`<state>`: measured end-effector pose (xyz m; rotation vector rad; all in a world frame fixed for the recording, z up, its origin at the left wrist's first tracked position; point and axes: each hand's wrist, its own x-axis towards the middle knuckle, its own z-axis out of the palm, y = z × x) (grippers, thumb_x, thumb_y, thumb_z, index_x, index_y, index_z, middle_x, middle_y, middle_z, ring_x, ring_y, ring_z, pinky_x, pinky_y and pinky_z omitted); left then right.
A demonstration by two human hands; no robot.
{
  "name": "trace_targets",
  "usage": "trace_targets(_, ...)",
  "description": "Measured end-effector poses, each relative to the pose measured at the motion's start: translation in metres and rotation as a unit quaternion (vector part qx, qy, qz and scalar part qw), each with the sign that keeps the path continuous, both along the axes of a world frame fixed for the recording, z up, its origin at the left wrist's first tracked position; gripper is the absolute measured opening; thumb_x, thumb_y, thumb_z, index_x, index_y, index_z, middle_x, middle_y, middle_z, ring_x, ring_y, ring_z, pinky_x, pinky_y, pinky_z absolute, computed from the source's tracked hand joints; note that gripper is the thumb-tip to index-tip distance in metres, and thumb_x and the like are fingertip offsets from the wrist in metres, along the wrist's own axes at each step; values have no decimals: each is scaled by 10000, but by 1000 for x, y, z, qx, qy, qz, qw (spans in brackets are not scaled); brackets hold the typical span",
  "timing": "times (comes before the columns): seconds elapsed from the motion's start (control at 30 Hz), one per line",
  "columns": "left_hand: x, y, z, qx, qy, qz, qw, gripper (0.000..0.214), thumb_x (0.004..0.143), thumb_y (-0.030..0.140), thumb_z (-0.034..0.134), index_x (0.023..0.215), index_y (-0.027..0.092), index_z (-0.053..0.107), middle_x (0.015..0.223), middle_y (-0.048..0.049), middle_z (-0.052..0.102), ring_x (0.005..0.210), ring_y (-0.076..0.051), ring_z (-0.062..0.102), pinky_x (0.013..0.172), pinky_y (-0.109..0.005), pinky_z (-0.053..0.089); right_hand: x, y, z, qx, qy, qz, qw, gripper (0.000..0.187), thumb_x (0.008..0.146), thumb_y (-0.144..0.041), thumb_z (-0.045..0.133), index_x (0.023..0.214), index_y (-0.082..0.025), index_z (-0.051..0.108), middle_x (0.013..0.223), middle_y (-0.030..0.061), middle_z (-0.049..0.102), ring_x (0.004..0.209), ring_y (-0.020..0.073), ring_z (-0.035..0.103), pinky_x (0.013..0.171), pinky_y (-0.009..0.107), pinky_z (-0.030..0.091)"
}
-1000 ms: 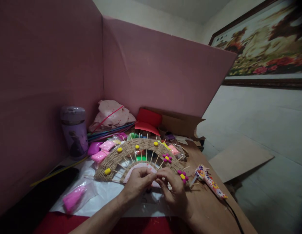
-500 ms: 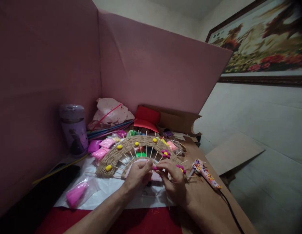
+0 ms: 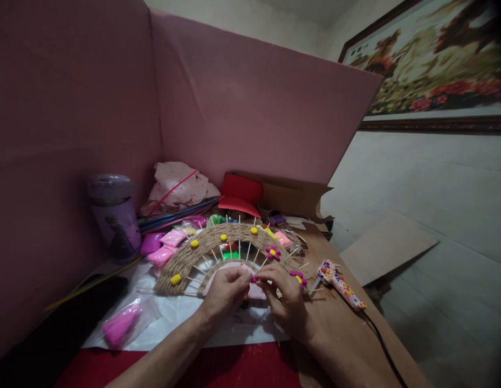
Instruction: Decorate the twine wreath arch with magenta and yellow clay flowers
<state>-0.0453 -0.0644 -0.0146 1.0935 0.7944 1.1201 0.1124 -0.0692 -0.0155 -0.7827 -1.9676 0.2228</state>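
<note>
My left hand (image 3: 225, 293) and my right hand (image 3: 286, 302) meet fingertip to fingertip over a tiny magenta clay piece (image 3: 254, 279), both pinched on it. Just behind them lies a half-round fan woven of jute twine (image 3: 210, 248) on wooden sticks. Yellow clay dots (image 3: 176, 279) and magenta clay flowers (image 3: 272, 252) sit on the weave. The fan rests on white paper (image 3: 173, 318) over a red sheet.
A patterned glue gun (image 3: 339, 285) with a black cord lies at the right on brown cardboard. Bagged pink clay (image 3: 119, 326) sits front left, more clay bags (image 3: 169, 245) behind the fan. A purple bottle (image 3: 115, 215) stands left. Pink boards (image 3: 254, 108) wall the back.
The hands have stayed together at the fan's inner edge; the small magenta piece now shows between the fingertips. The camera has shifted a little, sliding the scene left.
</note>
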Motion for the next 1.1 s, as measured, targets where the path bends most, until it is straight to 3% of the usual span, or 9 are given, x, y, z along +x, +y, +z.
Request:
trace_targets(0.23,1,0,0,-3,4,1,1000,457,633,563,667,567,125,555,392,53,411,356,-40,300,389,-197,191,1,0,-4,-9,-10,2,1000,149,850,-140,516,965,-197,593,868,55,616,794,161,599,676,279,492)
trace_targets(0.4,2,0,2,-15,1,-6,1000,473,553,566,720,544,132,531,388,58,421,353,-36,304,382,-192,201,0,0,-5,-10,-10,0,1000,133,850,-153,515,947,-196,595,850,58,619,757,157,600,633,264,499)
trace_targets(0.9,3,3,-12,-11,13,-17,1000,476,636,594,649,596,131,549,374,57,415,324,-36,287,361,-194,157,4,1,-12,-16,-15,5,1000,151,845,-112,513,948,-202,578,854,52,609,777,159,586,626,258,477)
trace_targets(1.1,2,4,-13,-18,23,-8,1000,499,580,610,680,575,134,531,363,55,420,316,-33,282,360,-195,169,3,0,-10,-20,-24,11,999,149,851,-127,511,965,-200,573,856,53,603,753,157,581,602,253,464)
